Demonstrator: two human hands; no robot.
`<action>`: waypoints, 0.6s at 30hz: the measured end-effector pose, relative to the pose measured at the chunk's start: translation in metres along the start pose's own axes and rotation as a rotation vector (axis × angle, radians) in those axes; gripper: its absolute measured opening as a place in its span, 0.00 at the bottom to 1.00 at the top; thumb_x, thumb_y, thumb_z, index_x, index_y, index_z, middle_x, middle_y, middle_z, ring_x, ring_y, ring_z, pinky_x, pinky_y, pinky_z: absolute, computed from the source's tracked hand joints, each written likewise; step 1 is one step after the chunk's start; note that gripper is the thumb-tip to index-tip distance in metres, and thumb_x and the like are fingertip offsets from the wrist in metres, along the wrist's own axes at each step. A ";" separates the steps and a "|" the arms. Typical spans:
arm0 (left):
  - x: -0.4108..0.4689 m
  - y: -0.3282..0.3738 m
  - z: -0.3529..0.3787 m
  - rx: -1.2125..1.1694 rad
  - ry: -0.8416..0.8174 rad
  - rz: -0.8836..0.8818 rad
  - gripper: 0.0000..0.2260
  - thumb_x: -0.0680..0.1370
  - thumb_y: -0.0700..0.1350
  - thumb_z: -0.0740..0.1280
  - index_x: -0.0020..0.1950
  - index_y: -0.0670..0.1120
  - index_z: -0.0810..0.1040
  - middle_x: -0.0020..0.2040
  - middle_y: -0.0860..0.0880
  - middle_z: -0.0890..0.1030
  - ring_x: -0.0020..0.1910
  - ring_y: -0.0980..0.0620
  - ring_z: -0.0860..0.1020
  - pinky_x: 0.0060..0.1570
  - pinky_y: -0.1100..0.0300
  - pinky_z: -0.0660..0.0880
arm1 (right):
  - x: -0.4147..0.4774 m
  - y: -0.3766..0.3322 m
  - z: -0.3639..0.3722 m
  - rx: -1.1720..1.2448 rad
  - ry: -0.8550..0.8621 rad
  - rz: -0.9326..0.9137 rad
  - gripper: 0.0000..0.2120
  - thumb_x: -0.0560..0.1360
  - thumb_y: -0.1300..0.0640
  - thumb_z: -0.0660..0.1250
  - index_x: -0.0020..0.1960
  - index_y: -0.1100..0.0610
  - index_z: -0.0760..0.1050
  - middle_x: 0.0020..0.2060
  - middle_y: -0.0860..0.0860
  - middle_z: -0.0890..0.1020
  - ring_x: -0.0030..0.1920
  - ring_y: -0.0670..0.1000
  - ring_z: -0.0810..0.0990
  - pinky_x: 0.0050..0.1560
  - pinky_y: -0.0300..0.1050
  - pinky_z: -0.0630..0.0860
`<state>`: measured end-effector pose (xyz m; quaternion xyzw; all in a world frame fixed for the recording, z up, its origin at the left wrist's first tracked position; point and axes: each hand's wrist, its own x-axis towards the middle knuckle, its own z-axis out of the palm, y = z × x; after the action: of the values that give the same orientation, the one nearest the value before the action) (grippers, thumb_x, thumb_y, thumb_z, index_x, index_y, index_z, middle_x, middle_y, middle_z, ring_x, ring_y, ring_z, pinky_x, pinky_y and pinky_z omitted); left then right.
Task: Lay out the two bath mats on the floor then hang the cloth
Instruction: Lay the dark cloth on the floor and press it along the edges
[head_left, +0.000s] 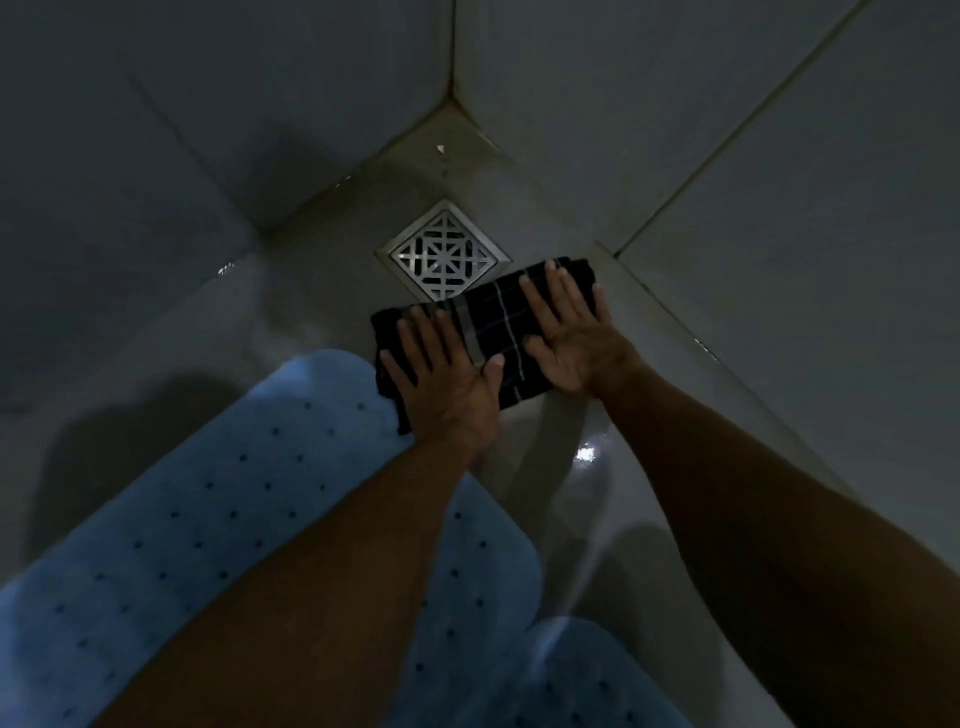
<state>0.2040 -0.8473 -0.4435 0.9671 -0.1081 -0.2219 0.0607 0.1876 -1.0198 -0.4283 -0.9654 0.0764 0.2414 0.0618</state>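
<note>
Both hands lie flat with fingers spread on the folded dark cloth (488, 332): left hand (447, 379) on its near end, right hand (571, 338) on its far end. The cloth lies on wet floor (311, 291), touching the drain (444, 252). Two blue mats (234, 519) lie behind. The cloth may soak, or slide when they lift it.

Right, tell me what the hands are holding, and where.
Nothing gripped: left hand and right hand press flat, fingers spread, on the folded dark cloth.
</note>
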 end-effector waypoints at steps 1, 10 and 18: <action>-0.001 0.000 0.002 0.022 0.016 -0.010 0.37 0.81 0.66 0.42 0.79 0.43 0.35 0.80 0.40 0.35 0.78 0.40 0.34 0.72 0.40 0.30 | -0.001 0.002 0.002 0.006 0.015 -0.022 0.33 0.82 0.40 0.43 0.80 0.48 0.33 0.78 0.54 0.33 0.78 0.52 0.33 0.76 0.57 0.33; -0.044 0.045 0.033 -0.077 0.158 -0.205 0.35 0.82 0.64 0.42 0.80 0.43 0.38 0.80 0.40 0.37 0.79 0.42 0.36 0.73 0.42 0.31 | -0.001 0.040 0.003 -0.105 0.033 -0.276 0.32 0.83 0.39 0.42 0.79 0.47 0.31 0.78 0.52 0.32 0.77 0.50 0.30 0.76 0.57 0.33; -0.049 0.056 0.030 -0.085 0.080 -0.270 0.35 0.82 0.64 0.41 0.79 0.44 0.33 0.79 0.42 0.32 0.78 0.42 0.32 0.74 0.40 0.32 | 0.001 0.042 0.005 -0.088 0.027 -0.304 0.31 0.83 0.41 0.44 0.79 0.47 0.32 0.78 0.52 0.33 0.78 0.50 0.31 0.76 0.58 0.33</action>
<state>0.1371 -0.8919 -0.4404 0.9775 0.0350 -0.1935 0.0757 0.1785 -1.0609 -0.4361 -0.9708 -0.0806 0.2194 0.0542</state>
